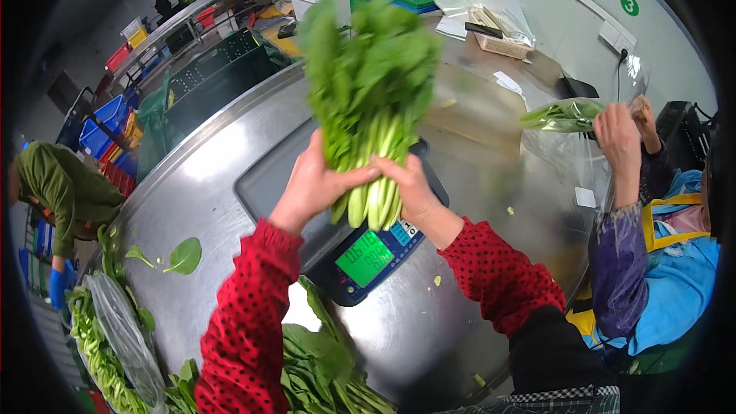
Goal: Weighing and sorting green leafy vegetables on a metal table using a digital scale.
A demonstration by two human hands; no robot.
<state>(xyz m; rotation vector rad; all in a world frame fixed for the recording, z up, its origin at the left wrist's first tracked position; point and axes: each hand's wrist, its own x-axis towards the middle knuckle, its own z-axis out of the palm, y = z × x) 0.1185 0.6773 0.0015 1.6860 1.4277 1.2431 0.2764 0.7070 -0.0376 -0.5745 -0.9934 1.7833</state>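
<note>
Between my two hands stands a bunch of leafy greens (376, 69), pale stalks toward me and leaves pointing away. My left hand (310, 188) wraps the left side of the stalks; my right hand (414, 192) grips them from the right, the thumbs close together. Under the bunch is a digital scale (364, 268) with a lit green display and a grey weighing tray (268, 176). The bunch hides part of the tray, and the leaves are slightly blurred. More loose greens (322, 368) lie on the steel table (184, 207) by my left forearm.
At right, a co-worker's hands (619, 138) hold bagged greens (563, 115). Another person in a green top (65, 184) bends at far left. Greens with clear plastic (123, 337) lie at the near left edge. A basket (502, 46) and dark green crates (222, 69) are at the back.
</note>
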